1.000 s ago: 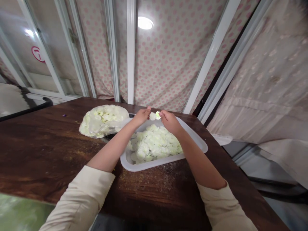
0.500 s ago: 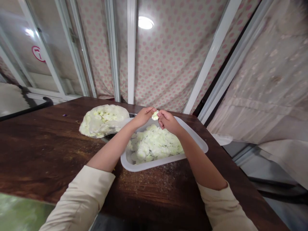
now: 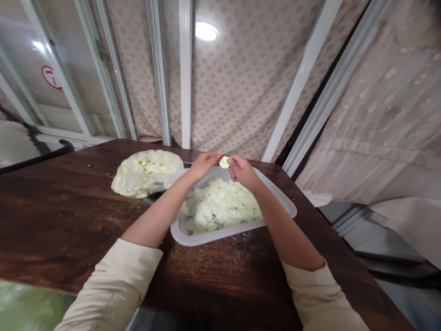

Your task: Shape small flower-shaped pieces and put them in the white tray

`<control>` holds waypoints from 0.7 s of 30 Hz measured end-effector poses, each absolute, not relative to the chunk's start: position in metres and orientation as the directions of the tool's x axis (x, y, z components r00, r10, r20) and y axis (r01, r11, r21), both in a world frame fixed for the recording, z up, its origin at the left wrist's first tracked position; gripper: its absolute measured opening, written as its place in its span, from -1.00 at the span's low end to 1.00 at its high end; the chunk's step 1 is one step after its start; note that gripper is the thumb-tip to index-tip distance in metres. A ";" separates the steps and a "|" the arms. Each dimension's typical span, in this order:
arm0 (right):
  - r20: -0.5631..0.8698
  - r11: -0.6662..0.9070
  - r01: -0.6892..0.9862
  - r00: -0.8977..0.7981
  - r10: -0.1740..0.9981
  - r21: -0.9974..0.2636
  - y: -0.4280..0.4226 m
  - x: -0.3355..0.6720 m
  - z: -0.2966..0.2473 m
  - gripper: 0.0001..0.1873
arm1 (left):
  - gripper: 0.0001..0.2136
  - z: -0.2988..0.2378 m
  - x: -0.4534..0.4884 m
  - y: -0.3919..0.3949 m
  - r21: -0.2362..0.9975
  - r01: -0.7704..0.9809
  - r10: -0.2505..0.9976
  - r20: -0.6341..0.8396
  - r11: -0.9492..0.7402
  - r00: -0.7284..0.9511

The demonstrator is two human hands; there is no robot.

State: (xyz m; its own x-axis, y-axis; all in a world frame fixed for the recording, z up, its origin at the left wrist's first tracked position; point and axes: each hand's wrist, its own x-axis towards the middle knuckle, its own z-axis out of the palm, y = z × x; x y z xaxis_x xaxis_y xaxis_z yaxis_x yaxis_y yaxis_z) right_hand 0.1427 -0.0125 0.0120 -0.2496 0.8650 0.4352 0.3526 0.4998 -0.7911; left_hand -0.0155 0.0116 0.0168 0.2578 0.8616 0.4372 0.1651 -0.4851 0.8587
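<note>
My right hand (image 3: 242,172) pinches a small white-green ruffled piece (image 3: 224,162), which looks like an artificial flower head, between thumb and fingers. Just left of it, my left hand (image 3: 204,164) has its fingers drawn together, their tips by the piece's edge. Whether something tiny sits in those fingertips I cannot make out. Both hands are over the far part of a white plastic tub (image 3: 206,239). Inside the tub lies a heap of similar pale green-white pieces (image 3: 223,202).
A clear plastic bag (image 3: 148,172) full of more pale pieces lies left of the tub, over a dark object mostly hidden. Dust and crumbs are scattered on the dark wooden table (image 3: 86,216). Behind stand framed panes and a pink-dotted curtain (image 3: 237,82).
My left fingertips have come slightly away from the flower head, which now shows more fully in my right hand. The view has shifted a little.
</note>
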 end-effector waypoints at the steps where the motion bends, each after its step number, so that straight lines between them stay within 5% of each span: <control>1: 0.438 0.506 0.356 -0.257 0.862 -0.786 -0.013 0.143 0.012 -0.68 | -0.67 0.017 -0.015 0.011 0.840 0.174 0.843 0.458 -0.514 0.283; 11: 0.457 0.562 0.308 -0.350 0.817 -0.768 -0.018 0.139 0.014 -0.70 | -0.67 0.017 -0.018 0.012 0.752 0.182 0.768 0.579 -0.633 0.274; 18: 0.448 0.490 0.398 -0.199 0.872 -0.776 -0.010 0.144 0.010 -0.69 | -0.69 0.010 -0.020 0.026 0.921 -0.094 0.925 0.380 -0.377 0.018; 21: 0.425 0.439 0.400 -0.129 0.896 -0.804 -0.005 0.147 0.008 -0.68 | -0.65 0.008 -0.021 0.027 0.939 -0.038 0.939 0.342 -0.341 0.033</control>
State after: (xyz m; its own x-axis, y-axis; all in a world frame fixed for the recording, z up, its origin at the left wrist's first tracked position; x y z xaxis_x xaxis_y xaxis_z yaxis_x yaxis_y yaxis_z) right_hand 0.1469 -0.0047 0.0076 -0.1289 0.8960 0.4250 0.4002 0.4391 -0.8044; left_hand -0.0210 0.0275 0.0076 0.0328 0.9391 0.3422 -0.0377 -0.3410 0.9393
